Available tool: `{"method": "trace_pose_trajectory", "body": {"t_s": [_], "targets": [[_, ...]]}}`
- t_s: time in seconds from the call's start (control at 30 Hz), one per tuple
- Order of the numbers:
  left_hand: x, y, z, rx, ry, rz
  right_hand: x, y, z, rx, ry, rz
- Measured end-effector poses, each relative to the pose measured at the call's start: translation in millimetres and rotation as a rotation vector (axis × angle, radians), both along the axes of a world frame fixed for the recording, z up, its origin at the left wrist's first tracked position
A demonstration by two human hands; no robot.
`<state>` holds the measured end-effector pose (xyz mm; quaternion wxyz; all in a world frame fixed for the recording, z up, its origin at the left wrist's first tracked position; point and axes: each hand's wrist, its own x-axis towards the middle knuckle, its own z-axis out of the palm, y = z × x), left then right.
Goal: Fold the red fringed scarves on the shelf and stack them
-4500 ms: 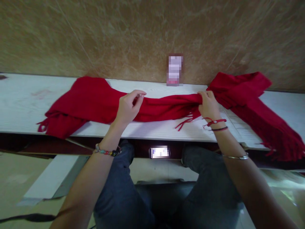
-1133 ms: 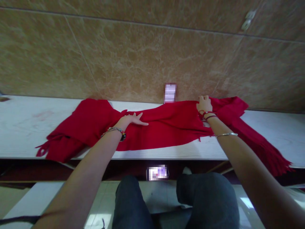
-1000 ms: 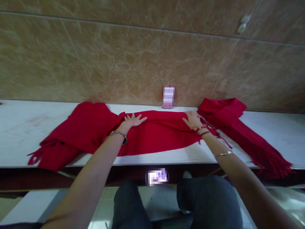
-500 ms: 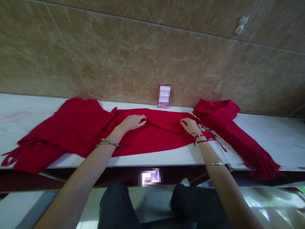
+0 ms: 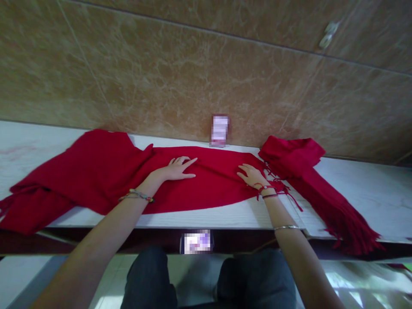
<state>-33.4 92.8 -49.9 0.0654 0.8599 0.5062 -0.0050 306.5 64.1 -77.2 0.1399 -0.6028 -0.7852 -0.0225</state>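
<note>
A red scarf [image 5: 212,182] lies spread along a white tabletop [image 5: 225,216], bunched in folds at the left with its fringed end near the right. My left hand [image 5: 174,169] lies flat on the cloth, fingers stretched out toward the right. My right hand [image 5: 252,175] rests open on the same scarf near its fringe, palm down. A second red scarf [image 5: 309,171] lies at the right, its fringed tail reaching over the table's front edge.
A small blurred box [image 5: 219,130] stands against the brown marble wall [image 5: 193,73] behind the scarf. A blurred label [image 5: 196,241] sits under the table edge. My knees in dark trousers [image 5: 206,279] are below, above a glossy floor.
Earlier both hands gripped the bunched scarf; since then it has been spread flat. Over the last second my hands slid a little toward me, pressing the cloth, and the view shifted left.
</note>
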Motion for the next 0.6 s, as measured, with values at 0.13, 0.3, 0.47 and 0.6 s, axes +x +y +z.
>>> {"method": "trace_pose_trajectory", "body": {"t_s": [0.13, 0.3, 0.47, 0.6], "targets": [[-10, 0, 0.8, -0.124, 0.058, -0.008, 1, 4, -3.1, 0.017, 0.062, 0.023], [-33, 5, 1.6, -0.132, 0.102, 0.04, 4, 4, 9.6, 0.096, 0.158, 0.093], [-52, 15, 22.0, -0.226, 0.16, -0.019, 6, -2, 15.8, -0.033, 0.101, 0.111], [-23, 15, 41.3, -0.24, 0.171, 0.018, 8, -2, 12.3, -0.061, 0.095, 0.08]]}}
